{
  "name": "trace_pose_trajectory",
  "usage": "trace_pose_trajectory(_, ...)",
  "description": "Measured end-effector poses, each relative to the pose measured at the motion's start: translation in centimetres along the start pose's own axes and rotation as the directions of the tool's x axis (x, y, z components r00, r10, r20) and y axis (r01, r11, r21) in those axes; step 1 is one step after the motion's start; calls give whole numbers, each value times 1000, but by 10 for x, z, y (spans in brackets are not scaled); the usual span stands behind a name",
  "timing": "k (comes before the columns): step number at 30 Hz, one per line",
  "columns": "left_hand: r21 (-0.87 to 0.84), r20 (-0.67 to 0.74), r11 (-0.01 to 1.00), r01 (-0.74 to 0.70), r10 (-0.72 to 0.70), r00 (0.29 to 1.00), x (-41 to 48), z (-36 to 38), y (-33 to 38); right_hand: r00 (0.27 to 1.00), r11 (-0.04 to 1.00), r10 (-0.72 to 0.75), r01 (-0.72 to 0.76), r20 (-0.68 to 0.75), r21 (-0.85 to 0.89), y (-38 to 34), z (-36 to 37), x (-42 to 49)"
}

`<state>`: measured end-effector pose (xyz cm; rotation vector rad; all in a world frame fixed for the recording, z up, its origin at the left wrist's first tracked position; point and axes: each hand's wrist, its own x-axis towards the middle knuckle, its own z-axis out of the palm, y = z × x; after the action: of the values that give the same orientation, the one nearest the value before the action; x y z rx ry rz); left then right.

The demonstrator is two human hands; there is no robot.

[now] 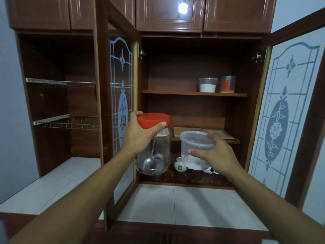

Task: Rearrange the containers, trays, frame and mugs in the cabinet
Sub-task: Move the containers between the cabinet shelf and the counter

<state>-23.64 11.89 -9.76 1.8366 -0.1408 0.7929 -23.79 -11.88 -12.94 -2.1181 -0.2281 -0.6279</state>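
- Gripping the red lid (153, 119) of a clear jar (154, 155) with the curled left hand (140, 134), glass hanging below.
- Clasping a lidded plastic tub (195, 143) in the curled right hand (216, 155), just right of the jar.

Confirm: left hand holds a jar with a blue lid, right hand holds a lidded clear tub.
Not quite. The head view shows the lid is red: left hand holds a jar with a red lid, right hand holds a lidded clear tub.

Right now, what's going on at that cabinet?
A person is at the open cabinet. The left grip holds a clear jar by its red lid, a spoon inside; the right grip holds a lidded plastic tub. Both are in the air before the lower shelves. Two containers sit on the top shelf.
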Motion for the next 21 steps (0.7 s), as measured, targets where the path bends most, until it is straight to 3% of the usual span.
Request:
trace_pose_trajectory(8, -10, 38, 1000, 23, -23, 999, -46, -31, 2, 1000, 1000, -7, 7, -2, -29, -10, 6, -46)
trace_pose_trajectory(21, -39, 134, 999, 28, -23, 991, -101, -109, -10, 993, 992, 110, -112, -42, -63, -45, 36, -134)
